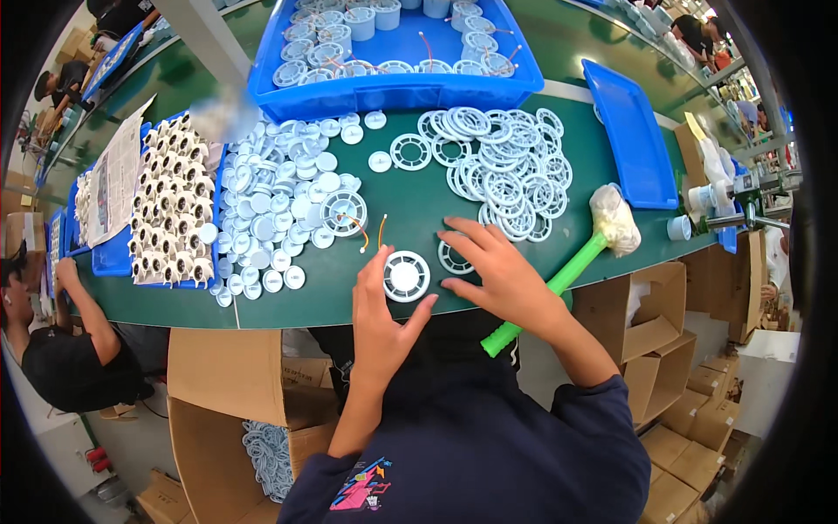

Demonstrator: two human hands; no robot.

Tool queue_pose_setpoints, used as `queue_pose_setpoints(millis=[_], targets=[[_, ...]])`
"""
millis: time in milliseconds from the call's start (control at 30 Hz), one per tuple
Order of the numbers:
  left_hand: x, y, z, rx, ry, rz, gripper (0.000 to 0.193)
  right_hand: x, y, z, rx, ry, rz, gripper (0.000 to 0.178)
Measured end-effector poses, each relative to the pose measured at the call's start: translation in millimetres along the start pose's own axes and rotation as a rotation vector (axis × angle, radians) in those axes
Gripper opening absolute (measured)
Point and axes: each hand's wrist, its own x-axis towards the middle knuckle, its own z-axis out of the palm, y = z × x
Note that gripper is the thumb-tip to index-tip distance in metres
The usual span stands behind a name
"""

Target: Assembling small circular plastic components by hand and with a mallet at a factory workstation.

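Where the green table [410, 201] meets our lap, we have two round things between our hands. Our left hand [385, 319] makes a wide curve, thumb far from the first finger, around a pale wheel [407, 276] with a white middle. The thumb tip looks just beside its edge, so our fingers do not seem to squeeze it. Our right hand [502, 271] has its thumb and fingers apart, about a plain ring [454, 258]. Part of this ring hides under the hand, and we cannot tell if we grip it or only hover.

The wheel lies flat near the table's front edge, and the ring is just to its right. They are apart, so we judge that nothing is done with this pair yet. A wire [382, 230] sticks up just past the wheel.

As for what looks done, many round pots [360, 22] sit in the big blue tray [393, 94], some with wires poking out. Lots seems left: a large heap of small caps [271, 196] on the left and a big pile of rings [515, 179] on the right. The green mallet [580, 255] rests by our right arm, and neither hand holds it.
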Motion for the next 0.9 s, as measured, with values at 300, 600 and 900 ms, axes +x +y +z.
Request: queue_pose_setpoints(millis=[300,600,900], targets=[[10,13,15,-0.347,0.019,-0.298,0.077,-10,-8,-6,-0.181,0.118,-0.004,0.064],[20,35,-2,-0.002,-0.051,0.158,0.071,-11,14,-50,0.299,0.298,0.183,0.062],[59,-24,-54,0.349,0.177,0.030,0.078,-86,250,-153,-0.546,0.620,0.801,0.056]])
